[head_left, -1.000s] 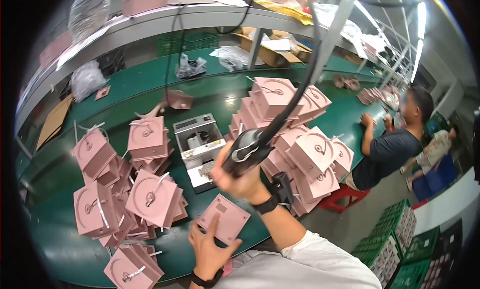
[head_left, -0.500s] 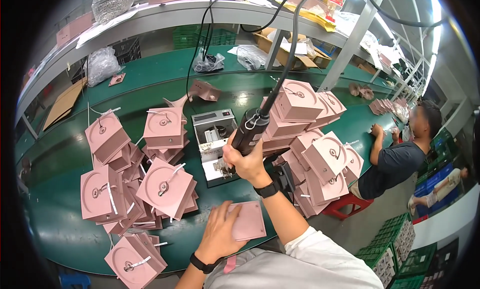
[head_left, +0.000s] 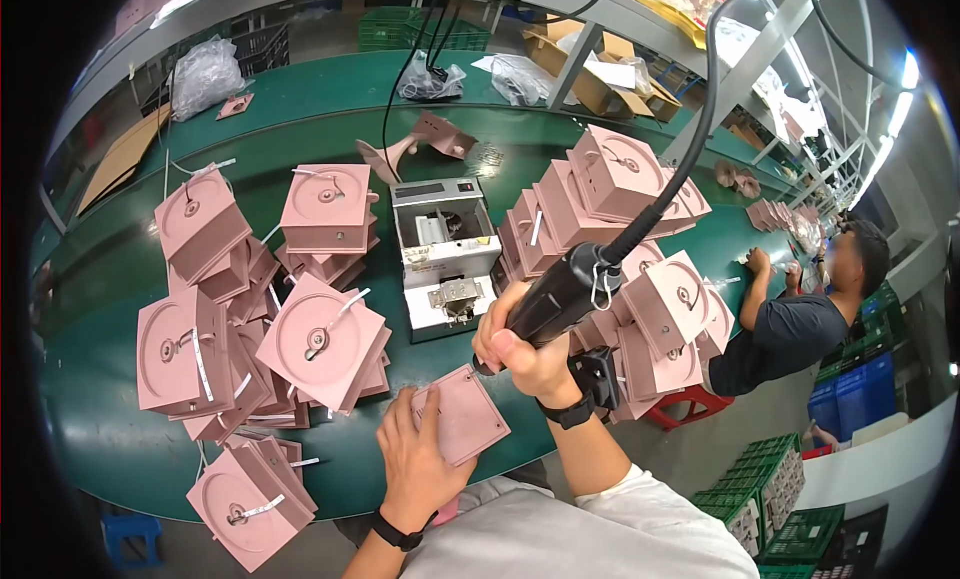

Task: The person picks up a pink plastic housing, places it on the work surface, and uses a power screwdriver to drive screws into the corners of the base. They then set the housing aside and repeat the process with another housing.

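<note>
My right hand (head_left: 528, 349) is wrapped around a black corded electric screwdriver (head_left: 565, 297), held at a slant. Its lower end is beside the far right corner of a square pink housing (head_left: 470, 419); whether the bit touches a screw there, I cannot tell. Small holes show near that panel's corners. My left hand (head_left: 420, 459) holds the housing by its left side, fingers lying over the edge of the flat face. Beyond my hands stands a silver metal machine (head_left: 452, 249) with an open top and a bracket on its front.
Stacks of pink housings with round recesses stand to the left (head_left: 320, 341) and right (head_left: 665, 304) on the green table (head_left: 95, 399). A pink horn-shaped part (head_left: 392, 159) lies behind the machine. A co-worker (head_left: 805, 324) sits at the right. Green crates (head_left: 745, 489) stand on the floor.
My right hand has brought the screwdriver down from in front of the machine to the housing's far corner. The housing has turned slightly under my left hand. My view has shifted.
</note>
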Demonstrator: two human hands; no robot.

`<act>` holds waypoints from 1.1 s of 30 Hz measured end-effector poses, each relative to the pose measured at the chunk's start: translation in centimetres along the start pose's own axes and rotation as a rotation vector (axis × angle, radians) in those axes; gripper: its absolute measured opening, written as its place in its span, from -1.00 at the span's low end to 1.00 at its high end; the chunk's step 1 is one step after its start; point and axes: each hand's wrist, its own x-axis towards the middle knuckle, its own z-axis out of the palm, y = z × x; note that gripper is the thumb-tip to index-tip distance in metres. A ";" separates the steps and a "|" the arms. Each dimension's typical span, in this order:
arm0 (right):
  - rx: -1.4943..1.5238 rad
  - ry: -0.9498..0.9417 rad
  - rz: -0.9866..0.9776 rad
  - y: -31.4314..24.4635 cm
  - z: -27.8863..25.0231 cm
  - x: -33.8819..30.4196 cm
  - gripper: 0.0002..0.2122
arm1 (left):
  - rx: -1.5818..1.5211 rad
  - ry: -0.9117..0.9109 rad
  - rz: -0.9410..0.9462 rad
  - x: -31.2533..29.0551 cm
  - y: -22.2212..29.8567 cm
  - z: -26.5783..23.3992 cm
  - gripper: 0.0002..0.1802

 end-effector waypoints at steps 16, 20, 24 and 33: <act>-0.131 -0.072 0.000 0.5 0.4 -0.4 -0.72 | -0.030 -0.012 -0.024 0.1 0.0 -0.1 0.04; -0.063 -0.059 0.093 0.8 0.6 -0.5 -0.75 | -0.046 -0.025 -0.038 0.1 0.0 0.0 0.03; -0.110 -0.087 0.069 1.1 0.2 -0.6 -0.76 | -0.048 -0.022 -0.037 0.2 -0.1 0.0 0.03; -0.050 -0.093 0.089 2.9 -0.1 -1.3 -0.71 | -0.056 -0.034 -0.046 0.0 -0.3 0.0 0.02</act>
